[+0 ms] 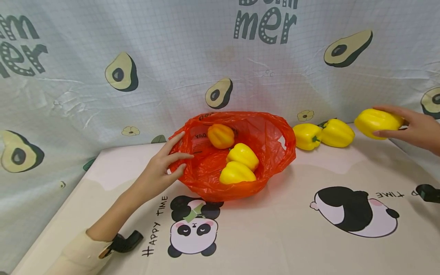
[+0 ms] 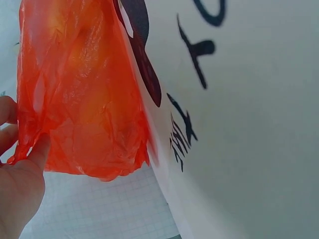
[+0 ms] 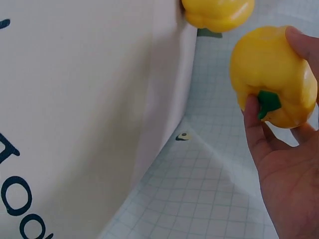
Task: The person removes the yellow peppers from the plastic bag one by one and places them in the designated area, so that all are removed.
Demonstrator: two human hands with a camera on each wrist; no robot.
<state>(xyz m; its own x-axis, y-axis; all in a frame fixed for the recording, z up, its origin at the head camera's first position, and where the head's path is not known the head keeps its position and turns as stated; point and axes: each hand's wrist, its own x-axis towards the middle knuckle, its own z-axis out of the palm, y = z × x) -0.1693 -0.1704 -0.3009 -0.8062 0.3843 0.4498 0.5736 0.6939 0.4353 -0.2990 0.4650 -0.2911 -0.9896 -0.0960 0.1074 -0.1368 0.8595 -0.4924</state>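
Head view has my left forearm slanting in from the near left of the table [image 1: 275,244], a pale sleeve [image 1: 77,254] on it, and my left hand [image 1: 157,172] at the left rim of a red plastic bag [image 1: 209,191] standing by the table's far edge. Those fingers are spread from one another, reaching over the rim, and the left wrist view shows a fold of the film caught between them and my thumb. My right arm comes in from the right, and my right hand [image 1: 417,128] has thumb and fingers clamped around a yellow pepper [image 1: 376,123], held up by the table's far right corner. Seen from the right wrist, the pepper's green stem [image 3: 269,103] sits right beside one of my fingertips, with my thumb across the fruit. Between bag and hand, near the far edge, two more peppers lie side by side, a left one [image 1: 306,136] and a right one [image 1: 337,133]. Inside the bag are an orange-looking pepper [image 1: 221,136] toward the back and a yellow pair [image 1: 237,173] touching nearer the front.
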